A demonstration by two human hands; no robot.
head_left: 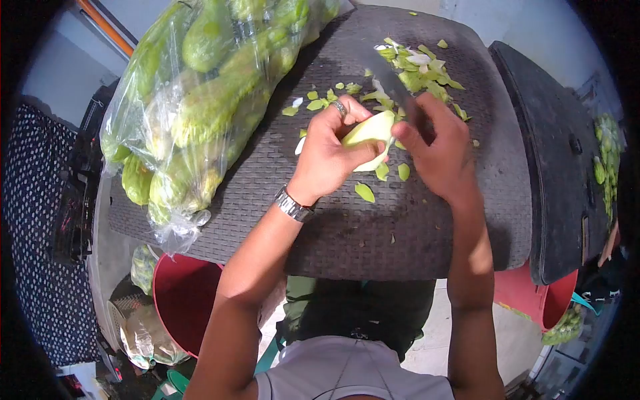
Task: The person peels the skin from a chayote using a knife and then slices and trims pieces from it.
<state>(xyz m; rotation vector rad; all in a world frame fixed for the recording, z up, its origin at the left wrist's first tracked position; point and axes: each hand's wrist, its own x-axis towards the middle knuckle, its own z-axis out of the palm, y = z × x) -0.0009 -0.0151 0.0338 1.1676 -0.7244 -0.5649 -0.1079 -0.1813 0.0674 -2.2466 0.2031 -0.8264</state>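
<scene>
White shirt (353, 377) nearest, peeling in hand

Left grip (327, 152) pinches a pale green vegetable (375, 127), held over the counter (413, 247); right grip (445, 150) is closed round a knife (392, 80) (blurred, edge unclear). Step looks like peeling: loose peelings (430, 75) lie beyond the hands. Next stroke probably calls for a steady hold, any unpeeled side turned up, blade clear of the pinch.

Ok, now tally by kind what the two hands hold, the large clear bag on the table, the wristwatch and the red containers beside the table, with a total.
Pale green vegetable in the left hand: 1
Knife, blurred, in the right hand: 1
Large clear bag: 1
Wristwatch: 1
Red containers: 2
Total: 6
</scene>
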